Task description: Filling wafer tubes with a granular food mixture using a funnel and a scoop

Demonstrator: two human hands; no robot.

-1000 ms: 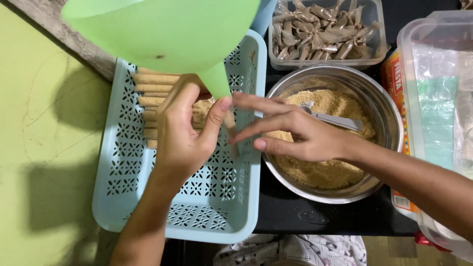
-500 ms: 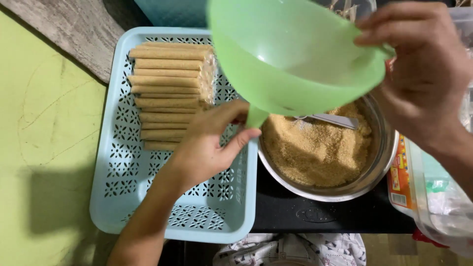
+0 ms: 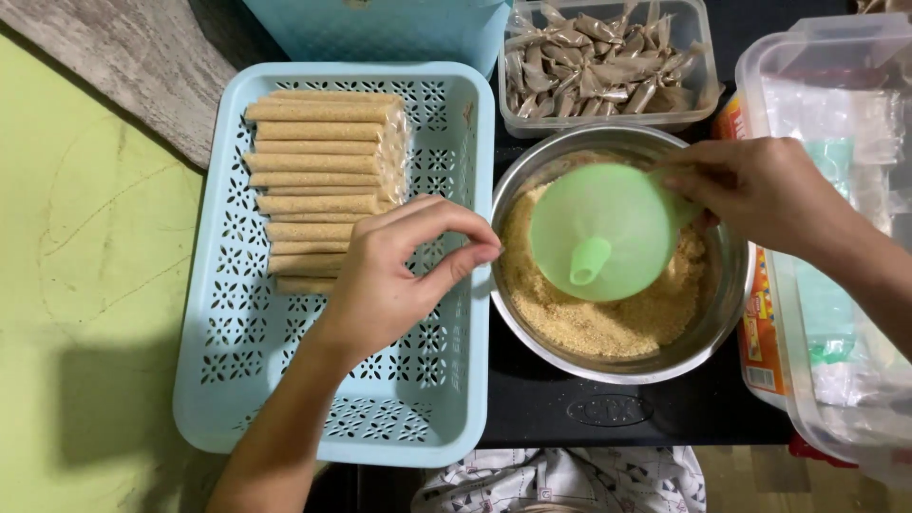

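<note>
My right hand (image 3: 760, 195) holds a light green funnel (image 3: 603, 233) by its rim, spout up, upside down over a steel bowl (image 3: 532, 171) of brown crumbly powder (image 3: 589, 328). My left hand (image 3: 399, 271) hovers over a light blue perforated tray (image 3: 285, 389), fingertips pinched together near the tray's right wall; whether it holds anything I cannot tell. Several long thin plastic tubes filled with the brown powder (image 3: 318, 180) lie stacked in the tray's far left part.
A clear tub of small twisted brown packets (image 3: 598, 62) stands behind the bowl. A large clear plastic box (image 3: 836, 285) with bags sits at the right. A second blue container (image 3: 380, 28) is at the back. Green surface lies to the left.
My right hand has brought the funnel down from up near the camera and turned it upside down over the bowl. My left hand moved slightly onto the tray.
</note>
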